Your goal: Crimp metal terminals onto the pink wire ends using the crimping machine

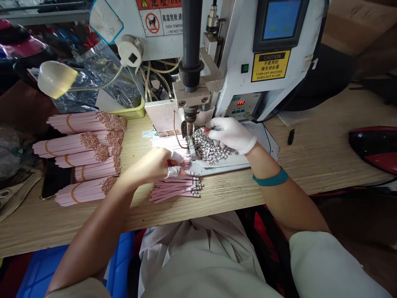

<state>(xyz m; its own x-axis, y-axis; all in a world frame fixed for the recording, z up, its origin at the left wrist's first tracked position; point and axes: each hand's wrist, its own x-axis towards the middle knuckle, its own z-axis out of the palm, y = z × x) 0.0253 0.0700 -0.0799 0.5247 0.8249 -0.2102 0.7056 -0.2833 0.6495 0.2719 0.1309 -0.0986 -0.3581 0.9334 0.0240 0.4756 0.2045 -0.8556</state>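
My left hand (161, 164), with white cots on two fingertips, is closed in a pinch on a pink wire just left of the machine's press head (190, 120). Below it lies a loose pile of pink wires (175, 189) with small metal ends. My right hand (231, 133), in a white glove, pinches something small at the left of its fingers, over a heap of small metal terminals (211, 150) on the machine's white plate (245, 162). A teal band sits on my right wrist.
Several rubber-banded bundles of pink wires (83, 153) are stacked at the left of the wooden table (310, 165). The welding machine (248, 49) with yellow caution label stands behind. A desk lamp (56, 78), a yellow basket (130, 112) and a red-black object (375, 147) flank it.
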